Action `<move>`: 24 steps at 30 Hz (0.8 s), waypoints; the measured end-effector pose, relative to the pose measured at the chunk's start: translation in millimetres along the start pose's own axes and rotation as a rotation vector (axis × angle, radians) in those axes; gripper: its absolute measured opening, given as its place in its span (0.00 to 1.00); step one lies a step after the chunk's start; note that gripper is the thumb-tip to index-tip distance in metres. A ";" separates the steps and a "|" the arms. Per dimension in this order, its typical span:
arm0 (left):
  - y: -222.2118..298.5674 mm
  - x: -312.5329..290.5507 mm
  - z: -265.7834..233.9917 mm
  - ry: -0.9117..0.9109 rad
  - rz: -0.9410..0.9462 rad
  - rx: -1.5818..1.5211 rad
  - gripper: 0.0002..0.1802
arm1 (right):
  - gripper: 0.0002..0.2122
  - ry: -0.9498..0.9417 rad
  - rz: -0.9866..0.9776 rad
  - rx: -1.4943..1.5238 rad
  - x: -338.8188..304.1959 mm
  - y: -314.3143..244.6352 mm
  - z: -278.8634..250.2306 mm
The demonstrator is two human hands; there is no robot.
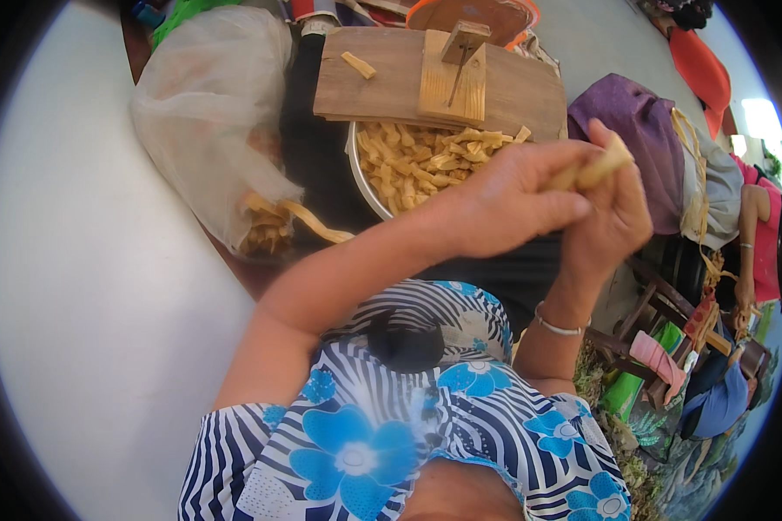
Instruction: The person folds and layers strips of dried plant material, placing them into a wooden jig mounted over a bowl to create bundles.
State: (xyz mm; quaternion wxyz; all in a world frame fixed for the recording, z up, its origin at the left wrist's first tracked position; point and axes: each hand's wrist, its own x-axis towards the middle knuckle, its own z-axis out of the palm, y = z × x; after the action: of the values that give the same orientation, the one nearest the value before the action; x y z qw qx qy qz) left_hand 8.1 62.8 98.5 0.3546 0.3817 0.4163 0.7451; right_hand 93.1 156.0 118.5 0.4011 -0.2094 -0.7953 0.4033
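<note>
My left hand (504, 195) reaches across to the right, its fingers closed on a pale yellow strip (611, 163) that looks knotted or folded. My right hand (621, 213), a bangle at its wrist, is raised against the same strip with its fingers curled around it; the left fingers partly hide the grip. Below and left of the hands, a metal-rimmed bowl (357, 171) holds many short, knotted yellow pieces (417, 161). Across the bowl's far side lies a wooden board (369, 95) with an upright block (466, 43) and a thin metal rod. One small piece (358, 65) rests on the board.
At the left, a translucent plastic bag (213, 113) holds more strips, and one long strip (317, 223) trails from it. A purple cloth bundle (626, 130) and a pale sack (712, 195) stand on the right. Beyond them, another person's arm (745, 252) handles strips near a wooden stool (652, 304).
</note>
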 end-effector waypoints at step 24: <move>-48.5 -48.2 -53.9 0.060 0.049 0.820 0.20 | 0.08 -0.509 0.438 0.443 -49.3 81.8 44.5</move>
State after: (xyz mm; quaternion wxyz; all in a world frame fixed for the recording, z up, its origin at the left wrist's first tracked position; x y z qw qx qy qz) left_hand -6.2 22.6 22.5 0.1431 0.4791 0.6798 0.5365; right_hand 87.1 150.6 13.4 0.1311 -0.1760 -0.6997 0.6799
